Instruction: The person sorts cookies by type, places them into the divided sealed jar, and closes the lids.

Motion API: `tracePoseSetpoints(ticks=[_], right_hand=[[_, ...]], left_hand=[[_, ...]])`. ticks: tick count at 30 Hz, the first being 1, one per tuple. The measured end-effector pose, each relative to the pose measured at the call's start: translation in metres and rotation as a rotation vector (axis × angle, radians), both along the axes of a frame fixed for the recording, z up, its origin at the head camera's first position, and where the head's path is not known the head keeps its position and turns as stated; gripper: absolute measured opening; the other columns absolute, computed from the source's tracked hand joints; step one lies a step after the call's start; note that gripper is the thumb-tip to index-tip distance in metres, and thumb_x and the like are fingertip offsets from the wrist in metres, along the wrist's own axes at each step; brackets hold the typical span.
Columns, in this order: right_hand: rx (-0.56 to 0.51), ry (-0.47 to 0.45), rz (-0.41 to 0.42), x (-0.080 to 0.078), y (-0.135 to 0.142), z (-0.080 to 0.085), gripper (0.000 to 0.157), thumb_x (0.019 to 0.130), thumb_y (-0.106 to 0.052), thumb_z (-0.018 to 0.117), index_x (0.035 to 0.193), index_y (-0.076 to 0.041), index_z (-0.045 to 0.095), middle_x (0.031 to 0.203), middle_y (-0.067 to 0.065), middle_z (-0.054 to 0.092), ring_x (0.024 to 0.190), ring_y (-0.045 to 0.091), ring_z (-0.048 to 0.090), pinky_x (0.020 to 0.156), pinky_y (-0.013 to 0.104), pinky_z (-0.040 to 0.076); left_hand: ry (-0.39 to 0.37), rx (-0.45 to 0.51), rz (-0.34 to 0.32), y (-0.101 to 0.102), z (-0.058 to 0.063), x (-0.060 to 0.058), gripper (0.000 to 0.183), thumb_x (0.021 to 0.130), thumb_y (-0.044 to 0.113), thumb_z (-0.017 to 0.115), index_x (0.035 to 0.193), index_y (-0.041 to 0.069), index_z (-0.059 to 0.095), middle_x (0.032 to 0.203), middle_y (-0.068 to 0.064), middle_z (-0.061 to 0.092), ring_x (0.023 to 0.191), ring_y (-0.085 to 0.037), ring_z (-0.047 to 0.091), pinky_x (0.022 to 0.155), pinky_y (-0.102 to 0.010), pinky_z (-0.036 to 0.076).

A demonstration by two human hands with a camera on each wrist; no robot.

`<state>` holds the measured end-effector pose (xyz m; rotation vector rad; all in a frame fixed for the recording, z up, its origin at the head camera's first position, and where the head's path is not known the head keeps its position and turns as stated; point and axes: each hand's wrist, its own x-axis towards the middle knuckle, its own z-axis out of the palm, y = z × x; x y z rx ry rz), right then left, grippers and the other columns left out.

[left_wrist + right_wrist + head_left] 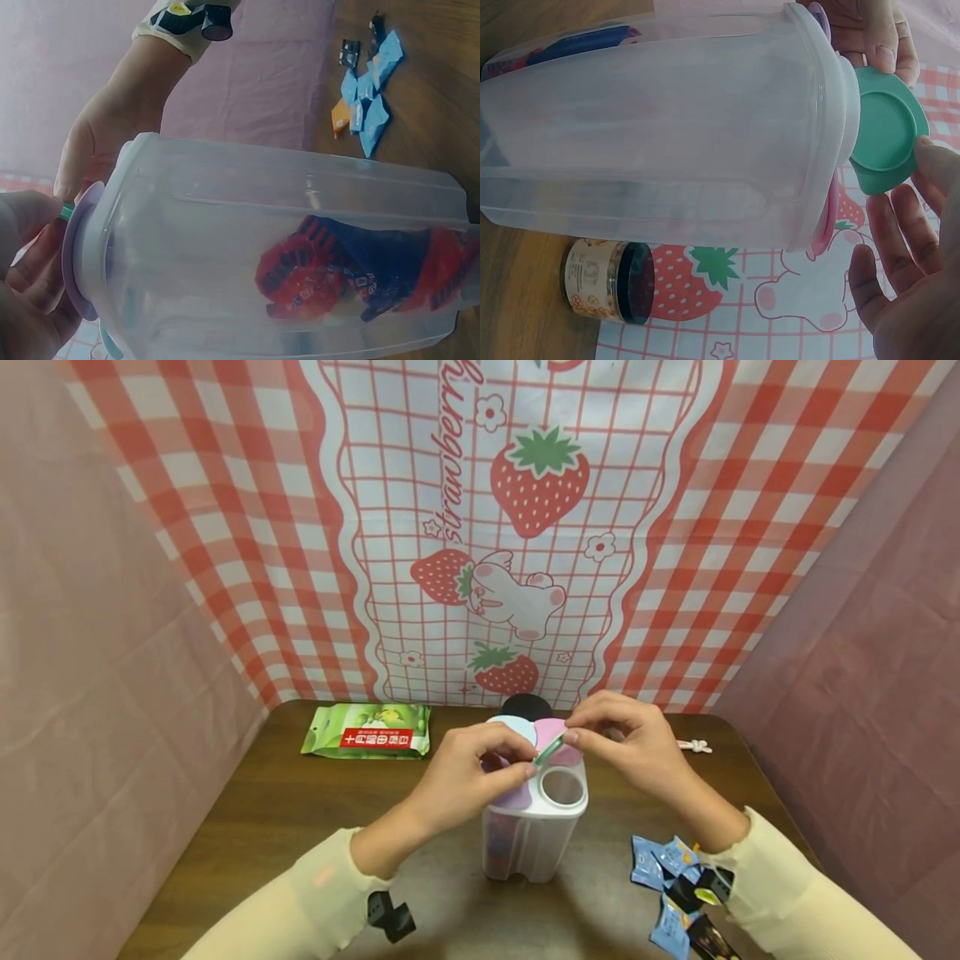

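A tall clear plastic storage container [525, 852] with a white top stands upright on the table. Its top carries light blue, pink and purple lids [514, 798], and one round opening [562, 787] is uncovered. Above that top, my left hand [468, 772] pinches one edge of a green lid [885, 131] between thumb and fingers. The opposite edge is pinched by my right hand [630, 739]. In the right wrist view the lid stands on edge at the container's mouth, its round ring facing the camera. Red and blue wrapped packets [375, 262] lie at the container's bottom.
Left of the container lies a green packet [367, 731] with a red label. Several blue and black snack wrappers [671, 893] are near my right forearm. A dark-lidded jar [596, 277] stands behind the container. At the back right is a small white bunny-shaped piece [699, 747].
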<state>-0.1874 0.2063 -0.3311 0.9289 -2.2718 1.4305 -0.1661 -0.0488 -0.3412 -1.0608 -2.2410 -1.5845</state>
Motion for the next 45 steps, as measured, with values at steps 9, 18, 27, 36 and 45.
tracePoseSetpoints(ticks=[9,18,27,36,45], right_hand=[[0.101,-0.037,-0.021,0.011,0.024,-0.004,0.025,0.089,-0.002,0.077,0.11,-0.016,0.076,0.107,-0.001,0.073,0.088,0.011,0.067,0.075,0.023,0.057],[0.187,-0.052,-0.207,0.025,0.085,-0.03,0.03,0.089,-0.001,0.077,0.111,-0.02,0.076,0.109,-0.004,0.072,0.09,0.006,0.067,0.073,0.018,0.055],[0.333,-0.2,-0.407,0.041,0.153,-0.087,0.025,0.092,-0.019,0.078,0.117,-0.019,0.073,0.105,-0.017,0.069,0.08,0.002,0.069,0.061,0.024,0.056],[0.436,-0.332,-0.423,0.032,0.207,-0.129,0.036,0.088,-0.027,0.083,0.12,-0.014,0.073,0.117,0.01,0.074,0.096,-0.008,0.062,0.069,0.022,0.055],[0.506,-0.376,-0.408,0.028,0.236,-0.158,0.043,0.086,-0.029,0.084,0.122,-0.008,0.072,0.117,0.013,0.074,0.101,-0.007,0.059,0.079,0.017,0.051]], left_hand=[[-0.006,-0.003,0.006,0.003,-0.003,0.0,0.012,0.087,0.005,0.079,0.097,0.011,0.077,0.09,0.0,0.074,0.08,-0.007,0.067,0.067,-0.025,0.059],[0.017,0.007,0.035,0.001,-0.002,0.0,0.012,0.086,0.005,0.079,0.096,0.012,0.078,0.088,0.002,0.075,0.079,-0.007,0.068,0.067,-0.026,0.059],[0.003,-0.03,0.032,0.0,0.001,0.0,0.011,0.087,0.006,0.08,0.096,0.012,0.078,0.089,0.003,0.075,0.08,-0.005,0.068,0.068,-0.028,0.061],[-0.008,-0.06,0.045,0.0,0.003,-0.001,0.012,0.086,0.006,0.081,0.095,0.013,0.078,0.089,0.004,0.075,0.08,-0.005,0.068,0.069,-0.026,0.06],[-0.018,-0.07,0.043,0.0,0.002,0.0,0.012,0.086,0.007,0.081,0.096,0.014,0.078,0.089,0.004,0.075,0.08,-0.005,0.068,0.069,-0.026,0.061]])
